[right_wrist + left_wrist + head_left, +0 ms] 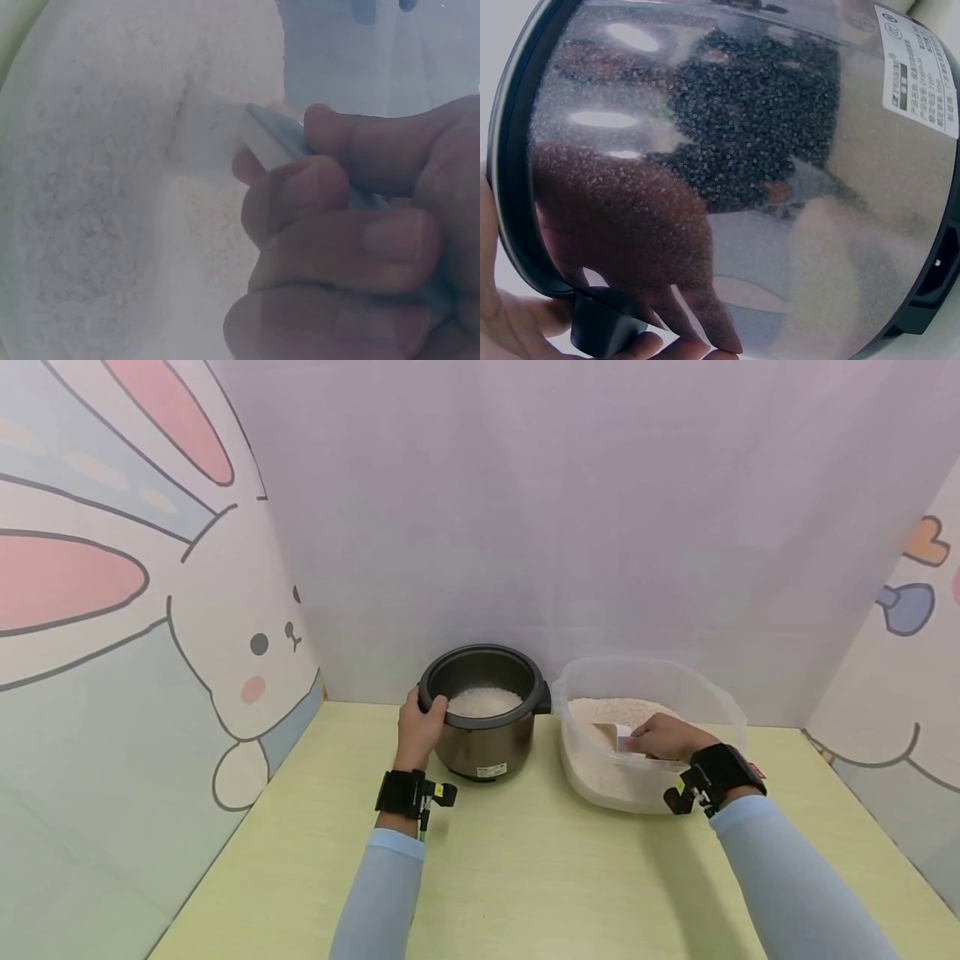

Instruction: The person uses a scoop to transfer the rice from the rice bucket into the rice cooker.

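A brown rice cooker [487,750] with a dark rim stands lidless at the back of the table, with white rice [486,701] inside. My left hand [420,731] grips its left side, the thumb over the rim. In the left wrist view the fingers curl round the black side handle [604,322]. To the right is a translucent plastic bin [726,714] of rice [600,781]. Reaching into it, my right hand [667,737] holds a white scoop [622,737] by its handle. The right wrist view shows the scoop's front end [210,135] against the rice, through the hazy bin wall.
A pale yellow-green table [510,877] lies under both vessels. Close behind them hangs a pale lilac backdrop [525,527]. Panels with cartoon drawings, one a white rabbit [240,585], flank the table. The cooker's right handle [543,697] is close to the bin's left rim.
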Demonstrator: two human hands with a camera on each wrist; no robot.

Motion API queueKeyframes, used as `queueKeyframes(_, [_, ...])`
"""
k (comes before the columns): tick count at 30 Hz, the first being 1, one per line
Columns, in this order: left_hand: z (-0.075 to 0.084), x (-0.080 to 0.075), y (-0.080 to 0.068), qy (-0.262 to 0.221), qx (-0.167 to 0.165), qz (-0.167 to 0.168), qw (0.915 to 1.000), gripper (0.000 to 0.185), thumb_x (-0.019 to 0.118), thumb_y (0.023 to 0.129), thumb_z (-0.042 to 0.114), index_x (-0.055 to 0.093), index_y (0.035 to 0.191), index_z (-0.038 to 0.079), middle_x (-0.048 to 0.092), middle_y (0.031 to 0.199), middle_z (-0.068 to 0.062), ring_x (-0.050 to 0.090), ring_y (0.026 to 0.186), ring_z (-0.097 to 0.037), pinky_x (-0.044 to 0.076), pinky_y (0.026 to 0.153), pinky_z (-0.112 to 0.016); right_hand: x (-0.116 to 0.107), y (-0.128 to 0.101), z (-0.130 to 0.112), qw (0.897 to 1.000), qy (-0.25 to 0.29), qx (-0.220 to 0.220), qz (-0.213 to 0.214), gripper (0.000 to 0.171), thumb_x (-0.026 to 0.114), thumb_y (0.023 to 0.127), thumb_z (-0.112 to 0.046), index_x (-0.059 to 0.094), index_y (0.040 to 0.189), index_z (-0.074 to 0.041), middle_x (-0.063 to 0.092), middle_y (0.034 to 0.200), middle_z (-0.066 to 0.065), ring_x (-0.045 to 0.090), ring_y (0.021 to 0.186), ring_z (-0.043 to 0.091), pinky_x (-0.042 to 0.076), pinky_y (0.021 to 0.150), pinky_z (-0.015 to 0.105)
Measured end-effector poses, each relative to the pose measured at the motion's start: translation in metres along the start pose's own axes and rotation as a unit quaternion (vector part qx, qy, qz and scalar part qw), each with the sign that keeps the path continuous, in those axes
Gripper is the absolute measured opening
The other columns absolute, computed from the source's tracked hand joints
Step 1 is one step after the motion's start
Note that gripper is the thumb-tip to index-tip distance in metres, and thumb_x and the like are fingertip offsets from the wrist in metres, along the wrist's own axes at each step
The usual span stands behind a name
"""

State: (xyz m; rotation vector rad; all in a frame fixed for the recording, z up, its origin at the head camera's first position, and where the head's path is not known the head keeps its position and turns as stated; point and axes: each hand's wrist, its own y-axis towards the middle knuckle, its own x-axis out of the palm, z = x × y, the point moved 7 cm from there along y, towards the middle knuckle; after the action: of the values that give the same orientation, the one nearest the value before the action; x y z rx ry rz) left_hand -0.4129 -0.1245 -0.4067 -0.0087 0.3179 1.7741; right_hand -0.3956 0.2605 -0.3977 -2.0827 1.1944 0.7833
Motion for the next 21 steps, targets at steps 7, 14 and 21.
queueKeyframes(7, [0.0001,-0.0006,0.0006,-0.001,-0.005,0.004,1.0,0.065,0.054,0.099,0.028,0.036,0.157,0.003,0.046,0.149,-0.021,0.049,0.12,-0.033,0.042,0.1,-0.048,0.0002,-0.0008,0.0043,0.997,0.07,0.004,-0.018,0.038,0.051,0.107,-0.015,0.064,0.126,0.016,0.043,0.06,-0.004,0.034,0.053,0.009,0.035,0.057,0.029])
queueKeyframes(14, [-0.0011,0.0002,0.0011,-0.005,-0.005,-0.001,1.0,0.065,0.054,0.099,0.027,0.036,0.157,0.003,0.046,0.15,-0.022,0.049,0.122,-0.034,0.042,0.101,-0.05,0.001,-0.0013,0.0097,0.992,0.126,0.022,-0.024,0.043,0.051,0.107,-0.015,0.055,0.135,0.017,0.05,0.062,-0.003,0.033,0.049,0.007,0.035,0.054,0.026])
queueKeyframes(21, [-0.0003,0.0004,-0.0006,-0.002,0.002,-0.002,1.0,0.065,0.053,0.1,0.026,0.034,0.157,0.003,0.046,0.15,-0.023,0.05,0.12,-0.035,0.041,0.1,-0.049,-0.002,-0.004,0.0097,0.988,0.153,0.021,-0.021,0.045,0.049,0.108,-0.018,0.053,0.137,0.017,0.052,0.068,0.0,0.033,0.05,0.007,0.033,0.051,0.025])
